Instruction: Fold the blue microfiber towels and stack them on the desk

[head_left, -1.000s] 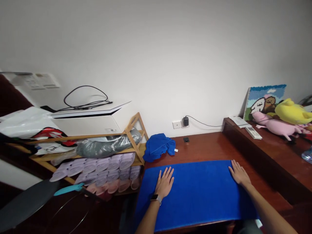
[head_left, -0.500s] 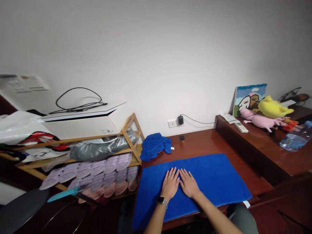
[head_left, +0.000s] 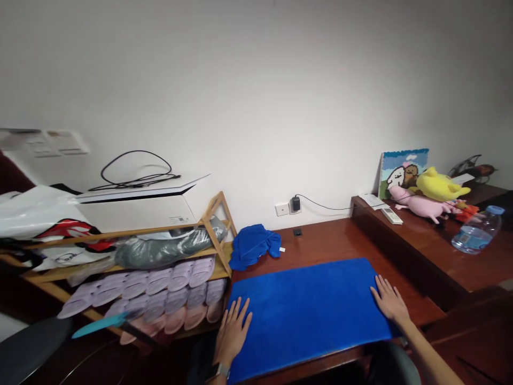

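A blue cloth lies spread flat on the brown desk. My left hand, with a watch at the wrist, rests palm down on the cloth's left edge, fingers spread. At the cloth's right edge, my right hand lies palm down, its fingers apart and nothing held. A second blue cloth sits crumpled at the desk's back left corner, touching neither hand.
On the left, a wooden rack holds slippers and a white box. The raised surface on the right carries a plastic bottle, plush toys and a remote.
My hands have moved apart from the cloth's middle, the left to its left edge and the right to its right edge. The view has shifted slightly.
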### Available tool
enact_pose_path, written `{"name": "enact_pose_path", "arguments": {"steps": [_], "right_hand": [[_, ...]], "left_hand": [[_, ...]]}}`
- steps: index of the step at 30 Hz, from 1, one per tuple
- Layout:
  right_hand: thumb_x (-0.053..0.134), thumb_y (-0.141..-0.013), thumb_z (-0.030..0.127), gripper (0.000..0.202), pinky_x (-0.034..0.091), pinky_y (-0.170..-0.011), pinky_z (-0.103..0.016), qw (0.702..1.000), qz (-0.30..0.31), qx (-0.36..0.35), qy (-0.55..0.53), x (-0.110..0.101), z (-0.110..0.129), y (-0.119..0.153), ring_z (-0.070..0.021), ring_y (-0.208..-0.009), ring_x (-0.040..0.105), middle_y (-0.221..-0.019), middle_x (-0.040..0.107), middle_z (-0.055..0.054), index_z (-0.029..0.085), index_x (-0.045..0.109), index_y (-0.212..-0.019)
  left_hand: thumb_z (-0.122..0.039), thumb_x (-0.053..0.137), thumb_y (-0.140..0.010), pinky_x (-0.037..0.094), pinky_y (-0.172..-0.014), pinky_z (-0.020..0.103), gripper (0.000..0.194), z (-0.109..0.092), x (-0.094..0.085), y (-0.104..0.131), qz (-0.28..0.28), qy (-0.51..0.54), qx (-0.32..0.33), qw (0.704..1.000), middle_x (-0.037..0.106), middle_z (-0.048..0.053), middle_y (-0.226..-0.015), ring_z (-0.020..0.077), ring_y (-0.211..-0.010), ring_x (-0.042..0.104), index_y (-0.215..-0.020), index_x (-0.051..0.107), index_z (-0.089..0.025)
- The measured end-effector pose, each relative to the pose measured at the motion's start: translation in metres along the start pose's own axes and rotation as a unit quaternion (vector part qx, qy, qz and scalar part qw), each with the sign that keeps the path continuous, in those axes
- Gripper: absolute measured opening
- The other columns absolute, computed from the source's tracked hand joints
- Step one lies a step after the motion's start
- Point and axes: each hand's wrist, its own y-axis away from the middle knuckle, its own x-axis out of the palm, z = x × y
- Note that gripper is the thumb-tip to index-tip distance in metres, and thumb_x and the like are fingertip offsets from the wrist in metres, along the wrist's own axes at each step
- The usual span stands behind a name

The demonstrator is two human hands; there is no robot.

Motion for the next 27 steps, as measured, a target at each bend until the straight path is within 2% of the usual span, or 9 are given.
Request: {"name": "enact_pose_path", "arguments": {"steps": [3,7,11,13,14,17,22,25,27], "right_hand": [[0.019,-0.102,0.051,0.078,0.019,-0.130,-0.054,1.000,-0.022,-0.002,0.004,-0.008,0.024,0.010,-0.0318,-0.160,0.025,-0.171,0.030,-0.013,0.006,0.032,-0.164],[0.025,-0.104,0.051,0.072,0.019,-0.130,-0.056,0.986,-0.072,-0.143,-0.045,-0.009,0.131,0.056,-0.0329,-0.159,0.027,-0.169,0.033,-0.013,0.010,0.039,-0.162],[0.028,-0.108,0.046,0.061,0.026,-0.130,-0.053,0.938,-0.037,-0.314,-0.138,0.005,0.248,0.118,-0.0282,-0.158,0.030,-0.170,0.031,-0.003,0.027,0.033,-0.165],[0.031,-0.108,0.046,0.060,0.028,-0.129,-0.053,0.926,-0.007,-0.344,-0.152,0.011,0.274,0.136,-0.0283,-0.157,0.032,-0.169,0.032,-0.002,0.030,0.031,-0.165],[0.032,-0.107,0.046,0.060,0.029,-0.128,-0.053,0.927,0.004,-0.342,-0.151,0.014,0.274,0.140,-0.0288,-0.157,0.033,-0.169,0.033,-0.002,0.030,0.031,-0.165],[0.033,-0.106,0.051,0.059,0.030,-0.128,-0.056,0.949,0.004,-0.288,-0.129,0.019,0.228,0.134,-0.0303,-0.156,0.034,-0.168,0.034,0.000,0.034,0.036,-0.163],[0.030,-0.101,0.060,0.070,0.026,-0.128,-0.058,0.987,-0.058,-0.130,-0.068,0.025,0.069,0.104,-0.0317,-0.157,0.032,-0.168,0.039,-0.002,0.027,0.042,-0.162],[0.024,-0.098,0.054,0.073,0.028,-0.126,-0.059,0.992,-0.100,-0.067,-0.040,0.032,-0.005,0.090,-0.0336,-0.156,0.035,-0.165,0.045,-0.007,0.020,0.050,-0.157],[0.022,-0.096,0.051,0.073,0.027,-0.126,-0.059,0.990,-0.114,-0.079,-0.029,0.036,-0.029,0.085,-0.0339,-0.155,0.036,-0.163,0.048,-0.008,0.020,0.057,-0.152]], "left_hand": [[-0.043,0.039,-0.107,0.030,-0.128,0.053,0.057,-0.009,-0.007,0.002,-0.002,0.005,-0.003,1.000,0.037,0.009,-0.170,0.0270,-0.157,0.035,-0.161,0.042,-0.026],[-0.042,0.037,-0.109,0.032,-0.128,0.052,0.054,-0.052,-0.015,0.015,-0.035,0.036,0.060,0.997,0.039,0.006,-0.169,0.0261,-0.157,0.035,-0.161,0.041,-0.029],[-0.042,0.040,-0.109,0.035,-0.127,0.054,0.055,-0.113,-0.018,0.026,-0.020,0.073,0.159,0.984,0.038,0.002,-0.170,0.0266,-0.156,0.037,-0.163,0.034,-0.039],[-0.044,0.039,-0.109,0.037,-0.125,0.055,0.054,-0.126,-0.017,0.030,0.004,0.080,0.162,0.984,0.040,0.003,-0.169,0.0273,-0.155,0.039,-0.162,0.035,-0.038],[-0.045,0.038,-0.109,0.038,-0.125,0.055,0.054,-0.124,-0.016,0.033,0.012,0.079,0.151,0.985,0.040,0.003,-0.169,0.0274,-0.155,0.039,-0.162,0.036,-0.038],[-0.047,0.035,-0.108,0.035,-0.126,0.056,0.054,-0.090,-0.008,0.049,0.022,0.060,0.080,0.995,0.037,0.002,-0.170,0.0275,-0.156,0.036,-0.162,0.036,-0.038],[-0.052,0.034,-0.104,0.034,-0.125,0.057,0.062,-0.012,0.013,0.085,0.013,0.002,-0.060,0.998,0.034,0.003,-0.171,0.0299,-0.158,0.031,-0.163,0.037,-0.032],[-0.052,0.033,-0.103,0.037,-0.124,0.056,0.065,0.000,0.018,0.097,0.007,-0.009,-0.081,0.997,0.035,0.004,-0.171,0.0302,-0.158,0.031,-0.163,0.037,-0.030],[-0.052,0.032,-0.102,0.036,-0.124,0.056,0.065,-0.003,0.017,0.098,-0.003,-0.009,-0.080,0.997,0.036,0.004,-0.171,0.0301,-0.158,0.031,-0.163,0.038,-0.030]]}}
